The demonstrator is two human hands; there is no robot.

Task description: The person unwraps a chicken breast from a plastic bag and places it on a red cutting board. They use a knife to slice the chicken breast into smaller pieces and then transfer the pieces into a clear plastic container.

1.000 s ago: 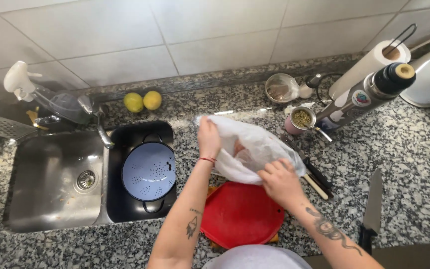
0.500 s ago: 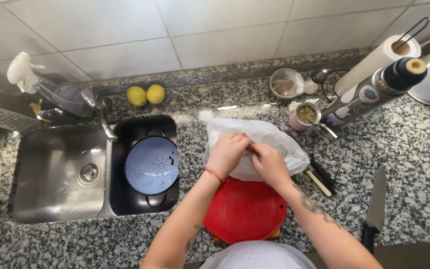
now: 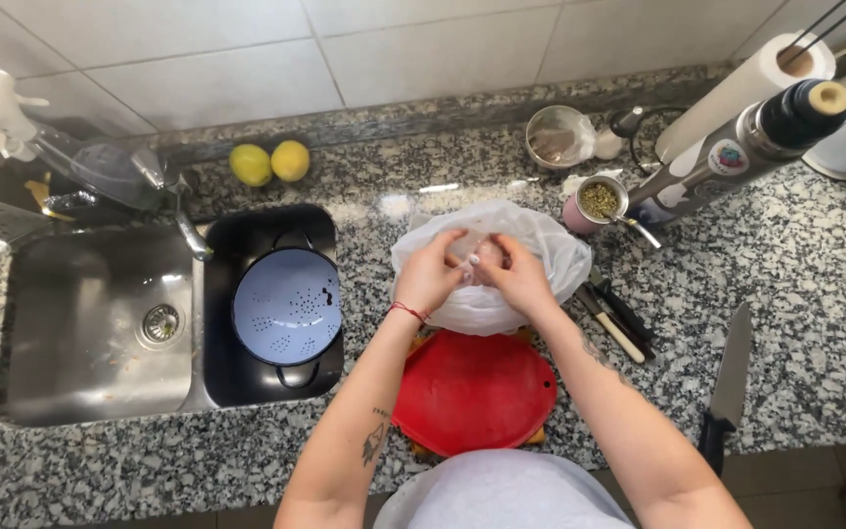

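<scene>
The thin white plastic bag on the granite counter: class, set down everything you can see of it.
The thin white plastic bag is translucent, crumpled and puffed into a rounded heap. It lies on the speckled grey granite counter, its near edge at the round red cutting board. The left hand and right hand both press on its top middle, fingertips close together, gathering the film. What is inside cannot be made out.

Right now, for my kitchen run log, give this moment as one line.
left hand: on translucent white plastic bag | right hand: on same bag | bag: beyond round red board
</scene>
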